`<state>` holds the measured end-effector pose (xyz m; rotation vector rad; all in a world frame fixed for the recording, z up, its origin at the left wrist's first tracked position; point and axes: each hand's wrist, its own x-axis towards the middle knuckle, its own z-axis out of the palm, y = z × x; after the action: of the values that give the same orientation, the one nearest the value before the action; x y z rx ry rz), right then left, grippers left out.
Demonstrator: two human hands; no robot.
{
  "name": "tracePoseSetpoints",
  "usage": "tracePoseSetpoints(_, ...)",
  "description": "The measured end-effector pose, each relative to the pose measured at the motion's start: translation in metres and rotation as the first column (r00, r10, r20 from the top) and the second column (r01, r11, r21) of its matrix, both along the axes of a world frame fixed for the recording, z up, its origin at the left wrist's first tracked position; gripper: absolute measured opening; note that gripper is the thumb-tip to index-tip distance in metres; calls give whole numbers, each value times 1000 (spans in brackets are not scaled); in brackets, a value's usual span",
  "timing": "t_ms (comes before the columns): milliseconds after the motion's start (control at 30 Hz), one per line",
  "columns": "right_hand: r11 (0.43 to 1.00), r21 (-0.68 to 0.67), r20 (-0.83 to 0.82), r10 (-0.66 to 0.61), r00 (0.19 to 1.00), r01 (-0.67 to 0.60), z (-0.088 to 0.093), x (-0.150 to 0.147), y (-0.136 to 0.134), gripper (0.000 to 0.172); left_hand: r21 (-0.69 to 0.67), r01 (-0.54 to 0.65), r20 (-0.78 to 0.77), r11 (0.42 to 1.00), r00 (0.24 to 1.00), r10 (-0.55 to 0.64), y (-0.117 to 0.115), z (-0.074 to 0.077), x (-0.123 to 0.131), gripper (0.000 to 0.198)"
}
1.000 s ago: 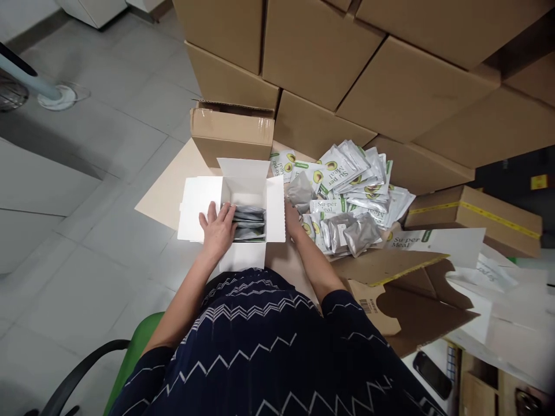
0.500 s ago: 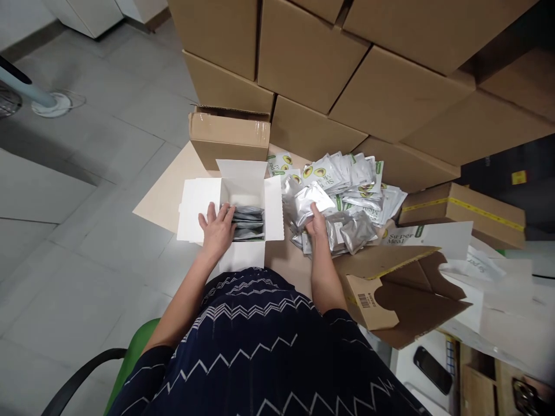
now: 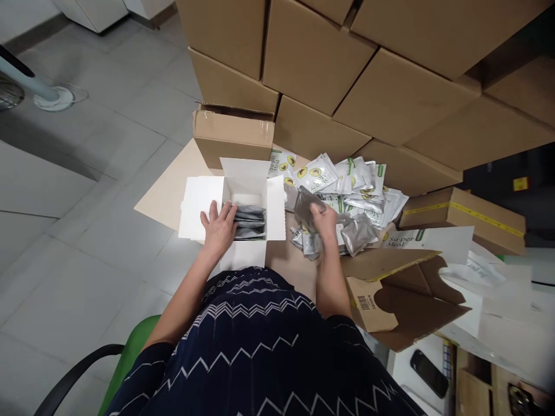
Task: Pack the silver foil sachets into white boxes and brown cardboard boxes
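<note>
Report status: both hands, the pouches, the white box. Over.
Left hand flat, open, on grey foil pouches stacked in open white cardboard box. Right hand grips one silver foil pouch above loose pouch pile. Nothing between pouch and box.

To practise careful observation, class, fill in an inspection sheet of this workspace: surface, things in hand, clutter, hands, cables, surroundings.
Surface: tan cardboard sheet under the open white box.
Things in hand: grey sachets stacked inside the box; loose pile of avocado-print sachets to its right.
Clutter: flattened cardboard, a phone, a small open brown box.
Hands: left hand rests open on the boxed sachets; right hand grips one grey sachet above the pile.
Cables: nothing seen.
Surroundings: stacked cartons, tiled floor, green chair.
</note>
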<state>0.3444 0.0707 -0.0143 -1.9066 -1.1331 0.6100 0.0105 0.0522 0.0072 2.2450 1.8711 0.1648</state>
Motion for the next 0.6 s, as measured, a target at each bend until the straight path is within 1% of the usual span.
tracePoseSetpoints(33,998,65,16,13,1000,-14,17,0,-1,35,-2,-1,-3,1000,1000,1,0,0,0,53)
tracePoseSetpoints(100,979,205,-22,27,999,-22,53,-5,-4,36,-6,-1,-10,1000,1000,1,0,1,0,53)
tracePoseSetpoints(167,958,280,-85,86,993,-59,86,-17,-5,34,-10,0,-14,1000,1000,-1,0,1,0,53)
tracePoseSetpoints(233,948,272,-135,205,969,-162,111,-35,0,32,-9,1,-16,1000,1000,-1,0,1,0,53)
tracePoseSetpoints(300,923,229,-154,347,925,-308,124,-57,10,28,-4,1,-12,1000,1000,-1,0,1,0,53)
tracePoseSetpoints(367,873,192,-115,475,873,-449,126,-80,26,23,-4,-1,-1,1000,1000,1,0,2,0,53)
tracePoseSetpoints(433,797,135,-21,597,802,-589,117,-102,43,21,-10,-5,8,1000,1000,5,0,3,0,53)
tracePoseSetpoints(533,660,-42,127,748,651,-750,94,-127,67,27,-19,-8,2,1000,1000,8,0,3,1,53)
tracePoseSetpoints(600,575,-185,174,817,549,-797,76,-140,80,29,-20,-8,-5,1000,1000,8,0,3,1,53)
